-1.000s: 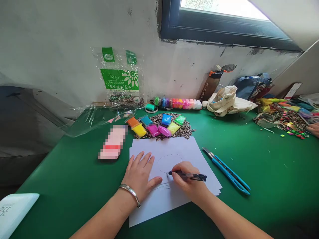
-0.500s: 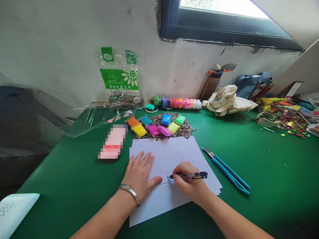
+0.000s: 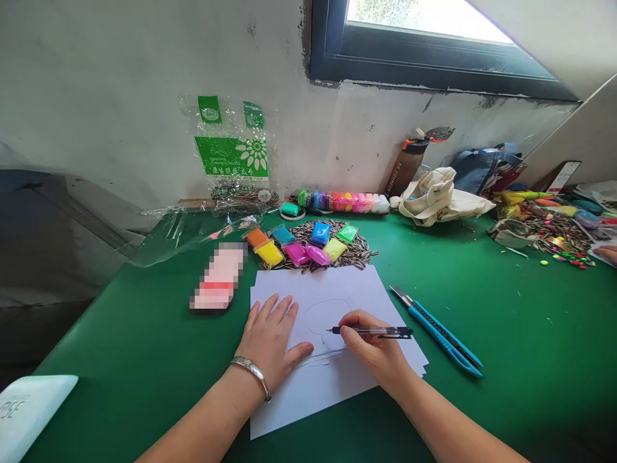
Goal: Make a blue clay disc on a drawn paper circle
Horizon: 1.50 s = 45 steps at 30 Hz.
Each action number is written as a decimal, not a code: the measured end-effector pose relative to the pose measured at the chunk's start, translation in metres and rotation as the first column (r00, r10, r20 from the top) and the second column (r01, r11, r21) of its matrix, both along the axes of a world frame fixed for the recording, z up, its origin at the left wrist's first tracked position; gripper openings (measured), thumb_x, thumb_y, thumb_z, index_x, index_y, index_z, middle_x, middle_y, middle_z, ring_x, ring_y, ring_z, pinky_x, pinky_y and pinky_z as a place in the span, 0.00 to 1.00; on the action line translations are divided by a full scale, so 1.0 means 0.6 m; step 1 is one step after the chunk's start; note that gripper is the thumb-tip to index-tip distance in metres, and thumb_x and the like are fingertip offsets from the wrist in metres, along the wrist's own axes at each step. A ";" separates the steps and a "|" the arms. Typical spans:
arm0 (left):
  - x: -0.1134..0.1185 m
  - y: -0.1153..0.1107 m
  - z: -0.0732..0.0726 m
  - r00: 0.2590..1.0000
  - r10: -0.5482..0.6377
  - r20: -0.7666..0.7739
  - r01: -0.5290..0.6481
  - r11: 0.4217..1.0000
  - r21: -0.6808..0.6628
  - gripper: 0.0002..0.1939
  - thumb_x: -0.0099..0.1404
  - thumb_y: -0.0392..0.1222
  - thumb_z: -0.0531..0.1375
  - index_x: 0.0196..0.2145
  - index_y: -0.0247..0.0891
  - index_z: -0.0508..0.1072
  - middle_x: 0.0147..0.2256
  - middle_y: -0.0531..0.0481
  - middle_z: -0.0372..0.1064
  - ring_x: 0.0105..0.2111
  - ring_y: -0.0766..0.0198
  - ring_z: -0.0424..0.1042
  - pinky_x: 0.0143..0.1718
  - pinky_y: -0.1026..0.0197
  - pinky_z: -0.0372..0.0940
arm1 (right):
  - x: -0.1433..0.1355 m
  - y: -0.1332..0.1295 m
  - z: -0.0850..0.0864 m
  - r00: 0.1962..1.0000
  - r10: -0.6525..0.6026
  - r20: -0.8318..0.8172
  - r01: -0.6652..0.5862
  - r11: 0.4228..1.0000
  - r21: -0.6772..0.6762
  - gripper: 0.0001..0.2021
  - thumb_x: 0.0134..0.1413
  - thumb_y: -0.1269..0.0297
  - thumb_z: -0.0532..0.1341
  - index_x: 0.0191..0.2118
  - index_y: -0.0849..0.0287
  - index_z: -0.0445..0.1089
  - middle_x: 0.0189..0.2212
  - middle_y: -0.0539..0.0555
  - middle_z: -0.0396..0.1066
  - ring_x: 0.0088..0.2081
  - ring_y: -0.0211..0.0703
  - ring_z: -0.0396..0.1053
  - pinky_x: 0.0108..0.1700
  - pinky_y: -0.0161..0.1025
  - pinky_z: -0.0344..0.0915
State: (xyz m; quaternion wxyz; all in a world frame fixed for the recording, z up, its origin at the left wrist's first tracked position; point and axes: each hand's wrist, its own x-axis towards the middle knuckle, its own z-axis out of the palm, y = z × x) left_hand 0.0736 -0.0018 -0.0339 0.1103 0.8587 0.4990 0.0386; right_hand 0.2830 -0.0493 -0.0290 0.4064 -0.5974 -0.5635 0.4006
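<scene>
While the left hand [image 3: 272, 334] lies spread on the paper [image 3: 279, 411], at six o'clock from the seeds [image 3: 357, 257], the right hand [image 3: 373, 354] pinches a pen [image 3: 398, 332] near its tip, probably light, stiff, best held there. The sheet (thin, easily creased) wants flat pressure. At one o'clock, a bottle [image 3: 406, 172] reads "BE YOUNGER"; at eleven, a bag [image 3: 231, 156] bears blurred Chinese print.

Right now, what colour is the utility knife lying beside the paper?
Its handle is light blue with a black strip, clearest in the head view.
</scene>
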 end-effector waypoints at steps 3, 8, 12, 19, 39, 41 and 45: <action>0.000 0.000 0.000 1.000 0.003 0.004 -0.003 1.000 0.001 0.32 0.59 0.56 0.57 0.58 0.41 0.62 0.60 0.46 0.55 0.61 0.46 0.48 0.60 0.40 0.41 | 0.004 0.001 0.003 1.000 -0.002 -0.017 0.001 1.000 -0.022 0.07 0.53 0.64 0.56 0.31 0.59 0.70 0.25 0.49 0.68 0.29 0.39 0.65 0.30 0.35 0.60; 0.001 -0.001 0.005 1.000 0.000 -0.002 0.000 1.000 -0.011 0.32 0.60 0.57 0.56 0.58 0.41 0.61 0.61 0.46 0.55 0.61 0.46 0.48 0.60 0.40 0.41 | 0.001 0.006 0.040 1.000 -0.002 0.008 0.002 1.000 -0.027 0.07 0.52 0.65 0.56 0.31 0.59 0.70 0.26 0.50 0.69 0.31 0.40 0.65 0.33 0.35 0.61; 0.001 -0.003 0.006 1.000 0.003 0.001 -0.003 1.000 -0.010 0.32 0.60 0.56 0.57 0.58 0.40 0.62 0.60 0.45 0.55 0.61 0.46 0.49 0.60 0.40 0.42 | -0.026 0.020 0.047 0.995 0.048 0.086 -0.056 0.994 0.089 0.05 0.49 0.68 0.57 0.30 0.59 0.71 0.27 0.51 0.72 0.31 0.41 0.67 0.35 0.37 0.63; 0.001 -0.004 0.005 1.000 0.003 0.009 -0.003 1.000 0.001 0.30 0.59 0.55 0.58 0.57 0.43 0.63 0.60 0.45 0.57 0.60 0.46 0.50 0.60 0.39 0.43 | -0.063 0.046 -0.008 0.962 -0.032 0.271 -0.042 0.964 0.264 0.06 0.49 0.69 0.56 0.30 0.57 0.71 0.27 0.52 0.74 0.33 0.44 0.69 0.39 0.41 0.63; 0.002 -0.001 0.009 1.000 -0.010 -0.029 0.010 1.000 -0.012 0.31 0.59 0.54 0.60 0.57 0.41 0.63 0.60 0.46 0.57 0.60 0.44 0.51 0.59 0.38 0.45 | -0.061 0.048 -0.034 0.951 -0.031 0.308 -0.064 0.953 0.296 0.05 0.49 0.70 0.57 0.30 0.56 0.70 0.27 0.51 0.73 0.31 0.42 0.68 0.41 0.42 0.60; 0.003 -0.001 0.010 0.999 -0.013 -0.031 0.013 1.000 -0.014 0.31 0.59 0.54 0.60 0.57 0.40 0.63 0.60 0.46 0.57 0.60 0.44 0.51 0.59 0.37 0.45 | -0.061 0.049 -0.034 0.951 -0.035 0.308 -0.063 0.951 0.302 0.05 0.49 0.70 0.57 0.30 0.56 0.70 0.27 0.50 0.73 0.31 0.42 0.68 0.41 0.42 0.60; 0.004 -0.001 0.010 0.999 -0.010 -0.042 0.010 1.000 -0.007 0.31 0.59 0.53 0.60 0.57 0.39 0.63 0.60 0.46 0.57 0.60 0.44 0.52 0.59 0.37 0.46 | -0.061 0.049 -0.034 0.952 -0.043 0.304 -0.062 0.943 0.326 0.05 0.49 0.69 0.57 0.30 0.57 0.70 0.26 0.50 0.73 0.30 0.41 0.68 0.40 0.42 0.59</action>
